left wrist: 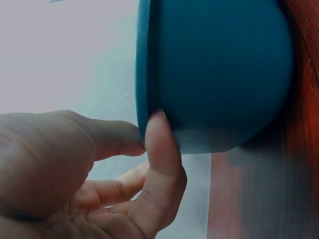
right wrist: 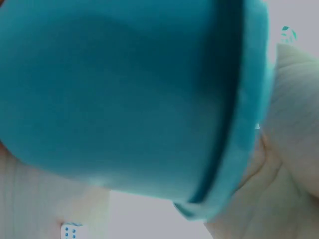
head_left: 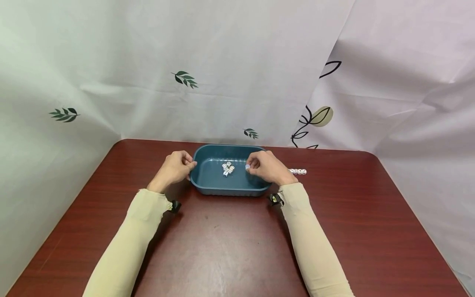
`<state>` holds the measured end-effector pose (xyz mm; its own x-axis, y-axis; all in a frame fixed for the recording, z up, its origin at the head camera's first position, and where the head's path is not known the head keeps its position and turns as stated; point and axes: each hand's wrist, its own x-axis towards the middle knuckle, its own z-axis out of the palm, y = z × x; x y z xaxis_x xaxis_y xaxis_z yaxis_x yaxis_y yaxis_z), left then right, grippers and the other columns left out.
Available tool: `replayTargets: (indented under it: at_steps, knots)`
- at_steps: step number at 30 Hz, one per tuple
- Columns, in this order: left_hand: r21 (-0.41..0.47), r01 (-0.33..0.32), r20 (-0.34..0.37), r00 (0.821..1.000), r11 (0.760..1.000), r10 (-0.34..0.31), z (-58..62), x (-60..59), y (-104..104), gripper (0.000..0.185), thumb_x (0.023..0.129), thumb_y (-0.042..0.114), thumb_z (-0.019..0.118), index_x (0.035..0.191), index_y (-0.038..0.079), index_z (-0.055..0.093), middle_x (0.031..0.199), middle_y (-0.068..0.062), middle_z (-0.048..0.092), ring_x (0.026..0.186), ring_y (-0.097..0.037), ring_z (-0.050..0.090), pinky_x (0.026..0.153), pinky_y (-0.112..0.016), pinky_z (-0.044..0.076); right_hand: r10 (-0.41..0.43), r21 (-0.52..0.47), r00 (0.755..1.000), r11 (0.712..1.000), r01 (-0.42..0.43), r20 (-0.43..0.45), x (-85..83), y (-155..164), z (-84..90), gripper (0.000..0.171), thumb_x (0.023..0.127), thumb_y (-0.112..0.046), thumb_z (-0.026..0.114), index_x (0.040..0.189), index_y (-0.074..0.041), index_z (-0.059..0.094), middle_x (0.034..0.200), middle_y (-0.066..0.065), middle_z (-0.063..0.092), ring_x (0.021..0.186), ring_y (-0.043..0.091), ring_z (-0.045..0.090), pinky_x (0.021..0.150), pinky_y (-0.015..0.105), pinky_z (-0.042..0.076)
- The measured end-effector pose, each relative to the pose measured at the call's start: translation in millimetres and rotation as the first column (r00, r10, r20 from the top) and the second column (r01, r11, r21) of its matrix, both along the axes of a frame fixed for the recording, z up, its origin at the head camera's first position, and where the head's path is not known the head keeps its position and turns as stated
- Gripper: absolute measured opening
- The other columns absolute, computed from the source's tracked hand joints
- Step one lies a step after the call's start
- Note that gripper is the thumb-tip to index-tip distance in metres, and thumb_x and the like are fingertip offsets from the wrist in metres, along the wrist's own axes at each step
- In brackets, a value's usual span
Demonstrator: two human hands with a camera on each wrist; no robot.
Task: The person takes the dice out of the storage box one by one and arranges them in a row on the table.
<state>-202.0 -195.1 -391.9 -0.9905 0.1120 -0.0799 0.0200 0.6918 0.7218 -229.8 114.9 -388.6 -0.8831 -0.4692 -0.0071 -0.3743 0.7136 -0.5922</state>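
Over the teal tray (head_left: 208,187), right hand (head_left: 268,167) pinches a die (head_left: 247,166); several inside (head_left: 227,168), few left outside (head_left: 298,171); left hand (head_left: 176,167) grips the rim.

The blue tub (right wrist: 124,94) filled nearly the whole right wrist view, its outer wall close and blurred, its rim (right wrist: 239,124) running down the right side. Beyond the rim, part of the right hand (right wrist: 279,164) showed, pale and out of focus. Below the tub's lower left, a white die (right wrist: 70,231) with blue pips peeked in.
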Motion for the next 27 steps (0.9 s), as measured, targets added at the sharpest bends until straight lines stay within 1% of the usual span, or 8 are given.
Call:
replayTargets:
  at_steps: [8, 12, 16, 20, 27]
  knots:
    - [-0.007, -0.003, -0.005, 1.0, 1.0, 0.003, 1.3, -0.6, -1.0, 0.021, 0.102, 0.015, 0.062, 0.105, -0.005, 0.059, 0.089, -0.015, 0.062, 0.068, -0.034, 0.07, 0.061, -0.028, 0.057, 0.017, -0.008, 1.0, 1.0, -0.017, -0.012, -2.2, 9.9, 5.2, 0.012, 0.095, -0.012, 0.072, 0.105, -0.01, 0.076, 0.096, 0.004, 0.074, 0.089, 0.017, 0.069, 0.081, 0.034, 0.059]
    - [-0.008, 0.003, 0.0, 1.0, 1.0, -0.003, 0.3, 0.1, -0.6, 0.021, 0.102, 0.016, 0.061, 0.106, -0.005, 0.059, 0.09, -0.016, 0.062, 0.069, -0.033, 0.07, 0.061, -0.028, 0.056, 0.02, -0.02, 1.0, 1.0, -0.02, -0.024, -1.1, 15.9, 7.6, 0.011, 0.094, -0.014, 0.073, 0.105, -0.011, 0.076, 0.094, 0.002, 0.074, 0.088, 0.016, 0.068, 0.082, 0.034, 0.059]
    - [-0.003, 0.004, 0.005, 1.0, 1.0, -0.004, 0.0, 0.1, 0.1, 0.021, 0.103, 0.016, 0.061, 0.106, -0.005, 0.059, 0.091, -0.016, 0.062, 0.07, -0.034, 0.07, 0.061, -0.028, 0.057, 0.005, -0.037, 1.0, 0.999, -0.006, -0.028, -0.4, 23.5, 10.8, 0.008, 0.093, -0.014, 0.075, 0.102, -0.013, 0.075, 0.092, 0.001, 0.073, 0.087, 0.016, 0.067, 0.081, 0.035, 0.058]
    - [0.002, 0.003, -0.007, 1.0, 1.0, -0.003, 0.6, -1.7, 0.9, 0.021, 0.102, 0.016, 0.061, 0.105, -0.005, 0.059, 0.09, -0.016, 0.062, 0.069, -0.034, 0.07, 0.06, -0.029, 0.057, -0.003, -0.06, 1.0, 0.998, 0.002, -0.022, -0.5, 30.7, 15.1, 0.008, 0.093, -0.014, 0.076, 0.1, -0.013, 0.075, 0.091, 0.002, 0.072, 0.086, 0.017, 0.067, 0.08, 0.035, 0.058]
    - [-0.005, -0.002, 0.004, 1.0, 1.0, 0.002, 0.7, -0.3, -0.1, 0.02, 0.102, 0.016, 0.062, 0.105, -0.004, 0.06, 0.091, -0.015, 0.063, 0.069, -0.034, 0.07, 0.062, -0.029, 0.058, -0.019, -0.077, 1.0, 0.997, 0.019, 0.004, 2.2, 43.9, 19.4, 0.01, 0.093, -0.015, 0.076, 0.102, -0.012, 0.075, 0.092, 0.004, 0.072, 0.084, 0.018, 0.066, 0.075, 0.032, 0.057]
